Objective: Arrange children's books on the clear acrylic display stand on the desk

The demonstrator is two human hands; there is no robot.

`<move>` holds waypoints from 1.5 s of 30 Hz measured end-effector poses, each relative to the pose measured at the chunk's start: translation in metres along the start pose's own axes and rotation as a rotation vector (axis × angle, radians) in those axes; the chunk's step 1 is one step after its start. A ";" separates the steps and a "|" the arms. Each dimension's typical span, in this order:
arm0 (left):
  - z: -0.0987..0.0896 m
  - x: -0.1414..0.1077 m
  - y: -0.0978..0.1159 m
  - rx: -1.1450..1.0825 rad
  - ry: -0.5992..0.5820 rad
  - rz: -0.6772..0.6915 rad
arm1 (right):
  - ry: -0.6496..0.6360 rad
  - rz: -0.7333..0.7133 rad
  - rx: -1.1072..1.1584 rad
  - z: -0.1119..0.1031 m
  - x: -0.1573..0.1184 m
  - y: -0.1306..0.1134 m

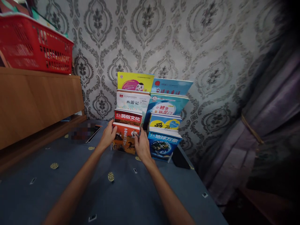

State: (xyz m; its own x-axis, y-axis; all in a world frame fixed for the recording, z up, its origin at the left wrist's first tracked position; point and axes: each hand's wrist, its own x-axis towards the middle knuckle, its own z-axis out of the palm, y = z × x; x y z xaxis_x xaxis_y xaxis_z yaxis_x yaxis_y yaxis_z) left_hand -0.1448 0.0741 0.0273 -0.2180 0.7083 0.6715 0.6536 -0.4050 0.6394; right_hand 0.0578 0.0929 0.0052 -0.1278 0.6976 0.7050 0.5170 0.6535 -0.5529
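Note:
An orange book (124, 137) stands upright at the front of the left row, gripped at its two sides by my left hand (109, 135) and my right hand (142, 144). Just behind it rises a dark red book (128, 117). Further back in that row are a pale book (132, 101) and a yellow book (133, 79). To the right, a second row begins with a blue book with a globe on its cover (164, 144). Behind that one come a blue and yellow book (165, 122), a teal book (168, 104) and a light blue book (172, 86).
A red basket (35, 43) sits on a wooden cabinet (42, 103) at the left. The dark blue cloth (126, 200) lies under the books. A black flat object (180, 157) is right of them. Patterned wallpaper (147, 40) covers the wall; a curtain (234, 140) hangs right.

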 end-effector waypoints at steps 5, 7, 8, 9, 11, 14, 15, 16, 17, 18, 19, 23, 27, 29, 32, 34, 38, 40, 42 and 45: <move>-0.003 -0.004 -0.002 0.001 -0.002 0.003 | 0.019 -0.007 -0.018 0.001 -0.008 0.003; -0.003 -0.005 -0.002 -0.003 -0.003 0.001 | 0.026 -0.007 -0.018 0.002 -0.011 0.003; -0.002 -0.005 -0.002 -0.007 -0.004 0.001 | 0.029 -0.009 -0.016 0.002 -0.012 0.002; -0.002 -0.006 -0.001 -0.010 -0.006 0.002 | 0.034 -0.012 -0.014 0.003 -0.013 0.002; -0.001 -0.006 0.000 -0.015 -0.006 0.007 | 0.041 -0.019 -0.011 0.003 -0.014 0.001; -0.001 -0.007 0.002 -0.015 -0.001 0.015 | 0.033 -0.026 -0.015 0.000 -0.015 -0.001; -0.001 -0.008 0.002 -0.014 0.001 0.019 | 0.027 -0.026 -0.018 -0.001 -0.015 -0.001; -0.002 -0.008 0.002 -0.014 0.002 0.022 | 0.021 -0.027 -0.020 -0.002 -0.016 -0.001; -0.002 -0.009 0.003 -0.012 0.003 0.023 | 0.016 -0.029 -0.023 -0.003 -0.017 -0.001; -0.003 -0.009 0.003 -0.010 0.004 0.023 | 0.015 -0.033 -0.027 -0.004 -0.018 0.000; -0.004 -0.010 0.003 -0.006 0.002 0.021 | 0.016 -0.038 -0.032 -0.005 -0.020 0.000; -0.007 -0.013 0.004 0.001 -0.017 0.022 | 0.019 -0.052 -0.044 -0.006 -0.028 0.000; -0.009 -0.017 0.004 0.008 -0.026 0.030 | 0.018 -0.050 -0.041 -0.005 -0.034 -0.002; -0.010 -0.018 0.003 0.017 -0.033 0.035 | 0.024 -0.049 -0.039 -0.004 -0.036 -0.002; -0.011 -0.020 0.001 0.039 -0.034 0.039 | 0.032 -0.053 -0.028 -0.004 -0.040 0.001; -0.013 -0.022 0.000 0.050 -0.042 0.045 | 0.028 -0.063 -0.013 -0.005 -0.044 0.002; -0.017 -0.026 -0.007 0.062 -0.066 0.083 | 0.002 -0.048 0.023 -0.010 -0.055 0.003; -0.021 -0.030 -0.014 0.083 -0.065 0.098 | -0.001 -0.016 0.042 -0.014 -0.063 0.001; -0.026 -0.033 -0.025 0.130 -0.060 0.106 | 0.006 0.007 0.064 -0.016 -0.071 -0.002; -0.035 -0.038 -0.044 0.277 -0.061 0.095 | -0.027 -0.013 0.098 -0.016 -0.086 -0.003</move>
State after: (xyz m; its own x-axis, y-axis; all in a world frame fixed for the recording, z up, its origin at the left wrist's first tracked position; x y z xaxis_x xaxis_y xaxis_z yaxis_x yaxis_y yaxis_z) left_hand -0.1907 0.0444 -0.0134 -0.1081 0.7115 0.6944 0.8437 -0.3037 0.4426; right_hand 0.0803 0.0259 -0.0470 -0.1571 0.6954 0.7012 0.4297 0.6874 -0.5855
